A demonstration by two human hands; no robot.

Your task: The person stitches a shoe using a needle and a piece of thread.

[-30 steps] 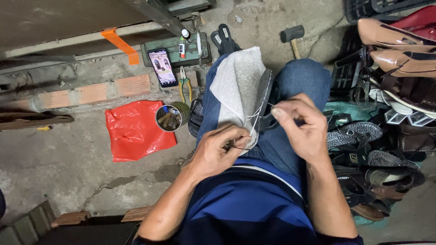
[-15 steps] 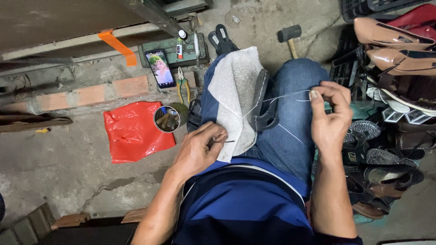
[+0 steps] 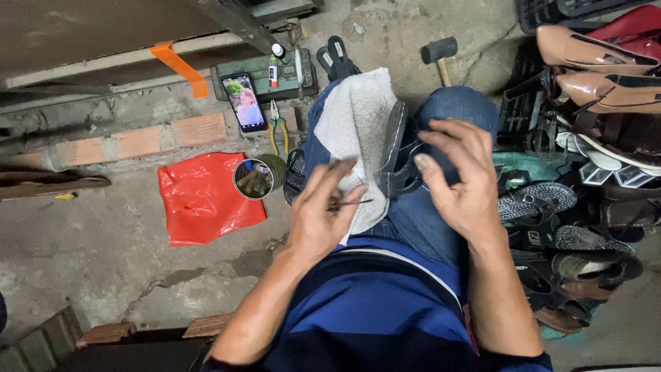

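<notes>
A dark shoe [image 3: 398,148] is held on edge between the knees, against a grey cloth [image 3: 354,131] draped over the left thigh. The left hand [image 3: 318,217] is pinched shut on a thin dark awl [image 3: 350,202], its tip pointing right over the near end of the cloth. The right hand [image 3: 458,176] is spread over the right knee just right of the shoe, fingers loosely curled; a pale thread [image 3: 406,146] is seen running from the shoe toward it, but whether it is gripped cannot be told. On the concrete floor to the left, a red plastic bag [image 3: 203,200] is laid flat, with an open tin can [image 3: 253,178] of small bits touching its right edge. Farther off, a lit phone [image 3: 244,102] is propped on a green box [image 3: 289,77], green-handled pliers [image 3: 278,131] lie just beside it, and a hammer [image 3: 441,55] lies at the far side. To the right, a pile of shoes and sandals [image 3: 585,179] is stacked.
</notes>
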